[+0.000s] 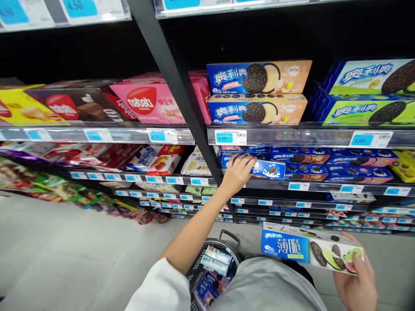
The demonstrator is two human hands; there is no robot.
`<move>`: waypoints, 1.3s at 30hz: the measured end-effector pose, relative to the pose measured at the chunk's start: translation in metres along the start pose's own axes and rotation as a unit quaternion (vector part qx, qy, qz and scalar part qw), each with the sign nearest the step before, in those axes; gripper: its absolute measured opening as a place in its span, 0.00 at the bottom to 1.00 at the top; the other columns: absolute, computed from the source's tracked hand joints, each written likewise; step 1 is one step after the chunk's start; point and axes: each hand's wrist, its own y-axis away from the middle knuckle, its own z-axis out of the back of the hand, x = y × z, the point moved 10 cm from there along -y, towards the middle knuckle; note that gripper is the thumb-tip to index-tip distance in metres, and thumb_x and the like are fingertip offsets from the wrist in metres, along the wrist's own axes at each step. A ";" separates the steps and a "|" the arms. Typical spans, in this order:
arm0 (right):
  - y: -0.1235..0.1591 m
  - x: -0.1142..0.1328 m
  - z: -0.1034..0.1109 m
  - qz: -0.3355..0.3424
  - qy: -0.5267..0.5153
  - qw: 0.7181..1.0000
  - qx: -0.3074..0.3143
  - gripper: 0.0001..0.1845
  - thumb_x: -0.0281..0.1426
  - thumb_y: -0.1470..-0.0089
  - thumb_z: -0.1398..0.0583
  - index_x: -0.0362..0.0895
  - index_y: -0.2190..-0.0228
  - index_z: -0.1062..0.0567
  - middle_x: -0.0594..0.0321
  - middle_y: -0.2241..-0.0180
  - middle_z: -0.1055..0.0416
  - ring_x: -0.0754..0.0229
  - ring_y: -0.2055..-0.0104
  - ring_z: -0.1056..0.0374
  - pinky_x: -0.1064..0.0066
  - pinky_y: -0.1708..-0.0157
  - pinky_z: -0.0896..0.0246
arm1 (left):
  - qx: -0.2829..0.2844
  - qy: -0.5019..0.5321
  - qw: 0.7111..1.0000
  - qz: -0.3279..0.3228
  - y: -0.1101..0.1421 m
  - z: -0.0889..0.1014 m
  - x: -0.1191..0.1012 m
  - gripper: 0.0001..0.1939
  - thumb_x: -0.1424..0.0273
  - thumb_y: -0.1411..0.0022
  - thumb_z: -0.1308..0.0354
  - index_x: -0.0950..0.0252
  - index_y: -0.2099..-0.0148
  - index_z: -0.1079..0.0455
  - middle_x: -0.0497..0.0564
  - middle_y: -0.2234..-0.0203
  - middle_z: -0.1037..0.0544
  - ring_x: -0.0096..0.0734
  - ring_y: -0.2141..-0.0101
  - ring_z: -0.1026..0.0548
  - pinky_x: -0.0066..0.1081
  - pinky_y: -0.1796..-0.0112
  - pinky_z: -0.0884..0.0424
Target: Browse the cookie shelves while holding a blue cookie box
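My left hand [239, 169] reaches to the shelf below eye level, its fingers curled over the top of a blue Oreo cookie box [269, 169]. That box sits slightly askew at the front of the row, and my thumb is hidden. Low at the right, my right hand [356, 276] grips one end of an Oreo thins box [301, 248], blue and white with green-filled cookies pictured on it. Several more blue cookie boxes [353, 172] are stacked to the right of my left hand.
A dark shopping basket [236, 257] holding several cookie packages stands on the floor before me. Peach-and-blue Oreo boxes [256, 110] and pink nabati boxes [149, 103] fill the shelf above. A slanting black post [175, 69] divides the shelves. Price tags [230, 137] line the edges.
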 end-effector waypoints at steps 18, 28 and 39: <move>-0.003 0.017 -0.090 0.048 0.130 0.973 0.183 0.30 0.51 0.63 0.27 0.46 0.60 0.16 0.50 0.38 0.32 0.38 0.37 0.37 0.62 0.56 0.28 | 0.297 0.276 0.912 0.065 -0.038 -0.009 -0.077 0.27 0.56 0.35 0.38 0.63 0.39 0.31 0.58 0.49 0.23 0.45 0.48 0.25 0.39 0.50 0.28; 0.004 0.001 -0.118 -0.023 0.018 0.971 0.239 0.34 0.56 0.59 0.32 0.48 0.54 0.19 0.54 0.54 0.21 0.47 0.61 0.25 0.60 0.65 0.28 | 0.356 0.332 0.861 0.147 -0.022 -0.040 -0.101 0.27 0.56 0.37 0.36 0.68 0.42 0.30 0.61 0.48 0.24 0.48 0.48 0.25 0.40 0.49 0.29; 0.007 0.023 -0.116 0.081 0.035 0.979 0.186 0.32 0.51 0.60 0.29 0.49 0.55 0.21 0.55 0.53 0.22 0.47 0.56 0.25 0.60 0.60 0.30 | 0.357 0.327 0.871 0.082 -0.039 -0.036 -0.142 0.18 0.61 0.34 0.40 0.68 0.48 0.28 0.60 0.52 0.24 0.46 0.52 0.25 0.39 0.53 0.28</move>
